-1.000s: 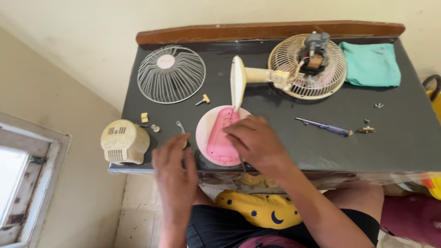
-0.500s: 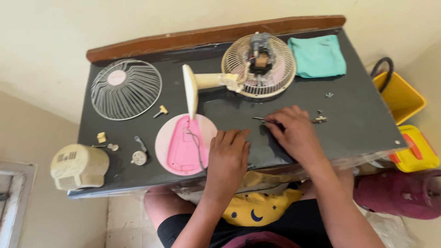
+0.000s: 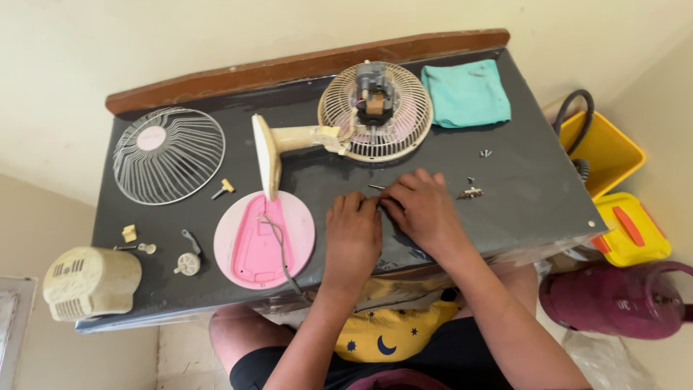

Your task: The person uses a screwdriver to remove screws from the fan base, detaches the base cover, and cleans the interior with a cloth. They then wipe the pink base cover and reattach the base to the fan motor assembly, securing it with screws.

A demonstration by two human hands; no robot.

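Note:
My right hand [image 3: 424, 211] lies curled on the black tabletop [image 3: 527, 180], closed over a thin screwdriver whose dark tip [image 3: 375, 187] pokes out to the left of my fingers. Beside it, my left hand [image 3: 354, 232] has bent fingertips touching the right hand's fingers; what lies under them is hidden. Left of my hands lies the round pink fan base [image 3: 245, 242], underside up, with a wire across it. Behind my hands, the cream fan stand [image 3: 289, 141] lies on its side, joined to the rear grille with the bare motor [image 3: 375, 108].
A loose front grille [image 3: 167, 154] lies far left, a teal cloth [image 3: 465, 92] at the back right. Small screws [image 3: 471, 192] sit right of my hands. A cream motor cover [image 3: 90, 283], a knob [image 3: 224, 188] and small plastic parts [image 3: 189, 261] lie at the left. Yellow bins [image 3: 599, 148] stand beside the table.
My right hand left the pink base and went right to the screwdriver. My left hand followed from the table's front edge, and both now meet at the middle. The view shifted right.

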